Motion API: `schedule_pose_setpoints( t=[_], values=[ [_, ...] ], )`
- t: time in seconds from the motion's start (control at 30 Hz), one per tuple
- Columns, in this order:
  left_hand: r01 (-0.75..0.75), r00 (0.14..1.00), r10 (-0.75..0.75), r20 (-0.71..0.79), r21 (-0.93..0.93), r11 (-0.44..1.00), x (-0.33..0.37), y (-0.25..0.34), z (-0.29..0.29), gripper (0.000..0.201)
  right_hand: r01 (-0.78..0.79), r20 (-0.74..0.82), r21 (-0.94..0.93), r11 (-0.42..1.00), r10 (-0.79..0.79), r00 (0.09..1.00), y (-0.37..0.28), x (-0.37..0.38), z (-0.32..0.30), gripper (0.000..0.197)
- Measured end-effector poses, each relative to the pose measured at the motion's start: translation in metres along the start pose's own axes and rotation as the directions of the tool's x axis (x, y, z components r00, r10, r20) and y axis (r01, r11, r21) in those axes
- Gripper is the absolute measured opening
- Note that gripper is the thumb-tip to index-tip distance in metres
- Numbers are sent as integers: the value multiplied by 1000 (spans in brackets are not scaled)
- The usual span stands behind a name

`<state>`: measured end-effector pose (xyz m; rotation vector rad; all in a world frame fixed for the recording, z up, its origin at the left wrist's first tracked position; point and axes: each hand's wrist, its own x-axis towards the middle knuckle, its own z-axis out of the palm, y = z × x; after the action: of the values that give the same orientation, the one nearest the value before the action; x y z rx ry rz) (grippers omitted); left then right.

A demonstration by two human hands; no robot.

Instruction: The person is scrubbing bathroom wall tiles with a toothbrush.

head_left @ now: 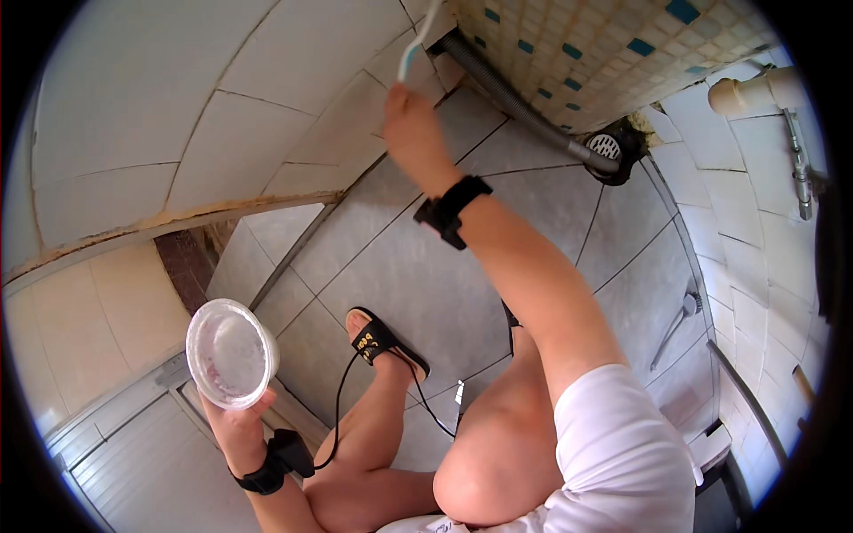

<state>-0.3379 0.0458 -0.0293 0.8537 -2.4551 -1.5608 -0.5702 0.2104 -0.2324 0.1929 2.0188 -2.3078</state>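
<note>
A round white plastic tub (233,354) is tipped so that its open mouth faces me; a cloudy whitish content with pinkish specks shows inside. My left hand (238,435) grips it from below, fingers curled at its lower edge. Far out in front, my right hand (416,133) is closed on a slim, curved white-and-teal handle, by its look a toothbrush (410,60). Its far end rises along the wall corner toward the top of the picture, where I cannot make out a brush head. Black straps circle both wrists.
White wall tiles (133,98) run along the left. A grey corrugated hose (515,98) leads to a floor drain (606,147). On the grey floor, a long-handled brush (680,324) lies by the right wall. A black cable (339,391) hangs near my sandalled foot (378,342).
</note>
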Motion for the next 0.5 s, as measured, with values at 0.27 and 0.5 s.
schedule_pose_setpoints(
  t=[0.27, 0.5],
  values=[
    [43, 999, -42, 26, -51, 998, -1, 9, 5, 76, 291, 125, -730, 619, -297, 947, 1, 3, -24, 16],
    [13, 1000, -13, 5, -6, 1000, 0, 7, 3, 76, 144, 51, -871, 470, -205, 977, -25, 2, -53, 25]
  ],
)
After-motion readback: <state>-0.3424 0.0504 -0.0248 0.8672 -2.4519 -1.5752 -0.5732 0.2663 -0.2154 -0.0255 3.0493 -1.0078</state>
